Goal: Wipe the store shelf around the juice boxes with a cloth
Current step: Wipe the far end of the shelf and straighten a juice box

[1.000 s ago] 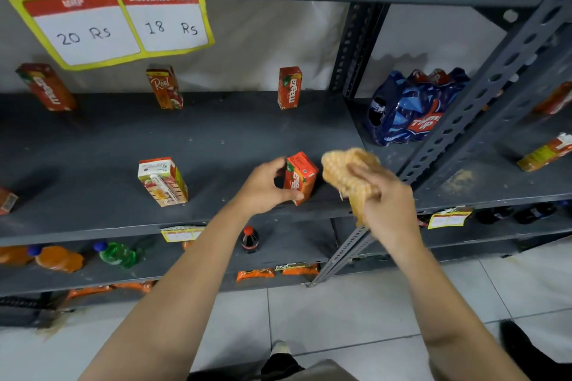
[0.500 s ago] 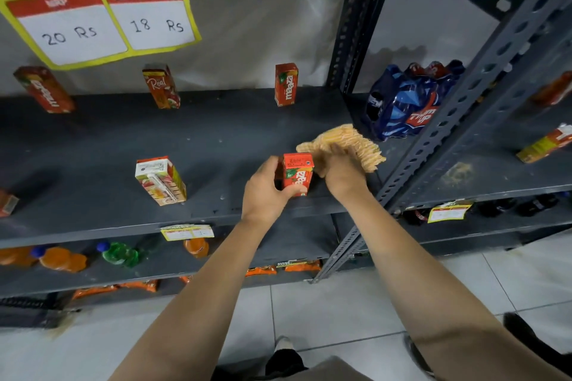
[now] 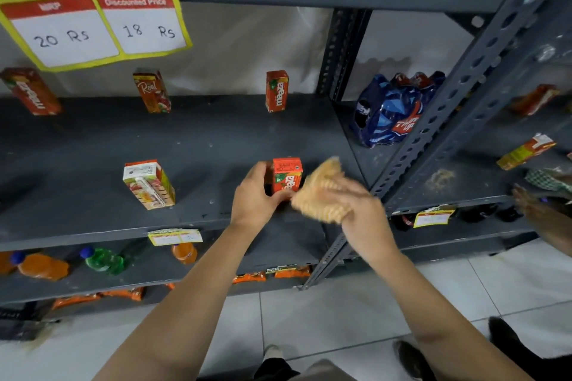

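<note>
Left hand is wrapping shut round the upright box near the shelf front edge. Right hand is bunching the cloth tight – cloth touching the box's right side, so the right hand is nearer the unwiped patch just right of the box.

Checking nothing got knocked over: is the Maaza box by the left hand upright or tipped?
Upright. The Maaza juice box stands on its base on the shelf, top face up, steadied by the left hand.

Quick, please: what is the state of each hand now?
Left hand: closed on the Maaza juice box.
Right hand: closed on the yellow cloth.
</note>
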`<state>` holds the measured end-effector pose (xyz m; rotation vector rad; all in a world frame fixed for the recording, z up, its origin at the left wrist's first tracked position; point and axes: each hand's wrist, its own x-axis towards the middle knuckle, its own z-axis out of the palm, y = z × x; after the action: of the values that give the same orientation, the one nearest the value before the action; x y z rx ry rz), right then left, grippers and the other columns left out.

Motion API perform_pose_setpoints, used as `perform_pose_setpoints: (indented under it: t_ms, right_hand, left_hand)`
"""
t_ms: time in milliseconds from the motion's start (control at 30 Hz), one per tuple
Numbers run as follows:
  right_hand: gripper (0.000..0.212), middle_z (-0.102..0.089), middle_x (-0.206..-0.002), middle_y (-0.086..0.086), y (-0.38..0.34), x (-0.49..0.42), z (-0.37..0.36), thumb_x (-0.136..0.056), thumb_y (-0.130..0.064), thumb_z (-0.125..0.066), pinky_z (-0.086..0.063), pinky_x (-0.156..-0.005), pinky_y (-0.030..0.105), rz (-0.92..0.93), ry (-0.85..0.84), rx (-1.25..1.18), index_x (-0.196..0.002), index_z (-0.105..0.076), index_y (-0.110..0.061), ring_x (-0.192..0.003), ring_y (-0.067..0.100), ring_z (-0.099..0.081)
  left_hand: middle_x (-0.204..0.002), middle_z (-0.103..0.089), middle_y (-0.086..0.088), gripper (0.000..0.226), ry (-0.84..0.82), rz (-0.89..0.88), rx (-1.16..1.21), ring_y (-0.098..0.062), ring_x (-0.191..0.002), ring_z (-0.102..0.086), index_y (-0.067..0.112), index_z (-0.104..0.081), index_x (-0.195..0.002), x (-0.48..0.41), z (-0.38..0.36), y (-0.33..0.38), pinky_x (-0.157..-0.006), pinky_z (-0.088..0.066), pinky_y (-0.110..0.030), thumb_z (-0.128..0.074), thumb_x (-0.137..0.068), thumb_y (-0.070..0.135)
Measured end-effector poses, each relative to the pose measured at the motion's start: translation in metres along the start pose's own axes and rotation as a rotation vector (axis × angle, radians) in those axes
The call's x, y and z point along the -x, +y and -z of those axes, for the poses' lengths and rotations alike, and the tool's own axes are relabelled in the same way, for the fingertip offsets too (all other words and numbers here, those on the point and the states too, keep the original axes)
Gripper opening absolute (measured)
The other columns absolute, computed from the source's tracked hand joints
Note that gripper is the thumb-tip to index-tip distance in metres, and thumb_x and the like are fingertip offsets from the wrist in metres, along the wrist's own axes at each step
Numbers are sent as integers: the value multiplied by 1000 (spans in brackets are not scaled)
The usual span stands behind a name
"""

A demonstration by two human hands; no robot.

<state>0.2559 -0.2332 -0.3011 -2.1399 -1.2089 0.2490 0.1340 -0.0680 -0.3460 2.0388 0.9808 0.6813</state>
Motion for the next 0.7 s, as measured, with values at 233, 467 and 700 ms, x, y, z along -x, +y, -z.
perform_pose_setpoints:
  t_ms: [233, 467, 700]
  right_hand:
    - [48, -50, -140, 11, 15, -110, -41, -88, 7, -40, -41, -107, 39, -368, -10, 142, -128, -58, -12, -128, 30, -48]
    - [45, -57, -135, 0, 24, -40, -42, -86, 4, -45, -40, -106, 33, -228, -141, 200, -117, -69, -18, -126, 24, -51]
    - [59, -58, -133, -4, -27, 62, -43, -67, 13, -49, -37, -110, 32, -131, -90, 106, -109, -72, -21, -128, 19, -48]
  left_hand:
    - [-114, -63, 3, 64, 3, 29, -13, -14, -102, -60, 20, -50, -118, 1, -3, 1, -84, -50, -30, -81, -68, 45]
    - [-116, -60, 4, 64, -26, 48, 42, -14, -104, -59, 23, -49, -119, 0, -1, 0, -89, -52, -36, -82, -67, 41]
    - [-154, -31, -3, 80, -70, -164, -96, -15, -144, -22, 17, -30, -146, 57, 42, -24, -116, -29, -40, -65, -82, 50]
